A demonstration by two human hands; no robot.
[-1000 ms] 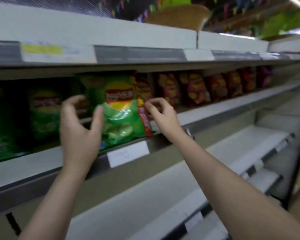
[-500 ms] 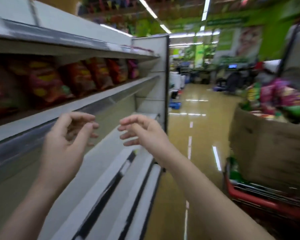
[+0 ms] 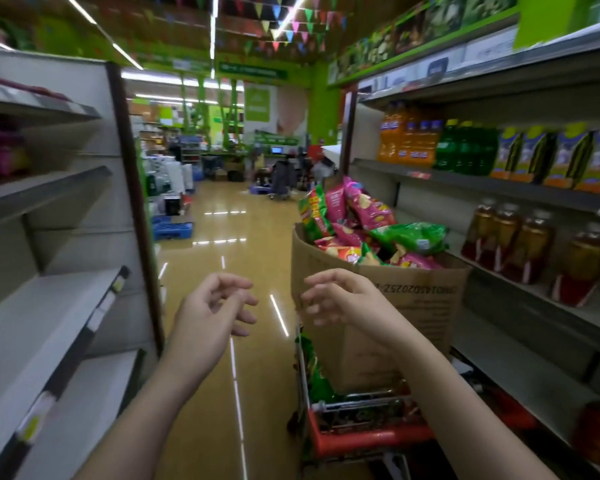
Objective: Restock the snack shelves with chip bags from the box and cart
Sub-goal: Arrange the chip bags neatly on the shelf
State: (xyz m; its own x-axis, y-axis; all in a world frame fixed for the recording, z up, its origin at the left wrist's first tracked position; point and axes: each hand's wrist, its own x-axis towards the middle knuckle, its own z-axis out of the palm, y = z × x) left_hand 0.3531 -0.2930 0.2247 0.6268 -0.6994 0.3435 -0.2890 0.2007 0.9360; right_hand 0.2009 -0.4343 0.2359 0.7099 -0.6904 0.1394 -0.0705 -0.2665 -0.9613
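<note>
A brown cardboard box (image 3: pixel 426 306) sits on a red cart (image 3: pixel 368 436) at the right of the aisle, heaped with pink, red and green chip bags (image 3: pixel 368 230). More green bags (image 3: pixel 317 375) show inside the cart beside the box. My right hand (image 3: pixel 343 299) hovers in front of the box's near left corner, fingers loosely curled, holding nothing. My left hand (image 3: pixel 210 313) hangs over the aisle floor to the left of the cart, fingers relaxed, also holding nothing. The snack shelves (image 3: pixel 49 306) run along the left, mostly bare, with a blurred pink bag (image 3: pixel 0 150) on an upper level.
On the right stand drink shelves (image 3: pixel 499 183) with orange and green bottles, cartons and amber bottles. The glossy aisle floor (image 3: pixel 222 237) stretches ahead to a blue crate (image 3: pixel 172 228) and distant store clutter.
My view has swung right, from the shelf with the green chip bag to the aisle and the cart. Both hands came off the shelf and now hover in the air, holding nothing.
</note>
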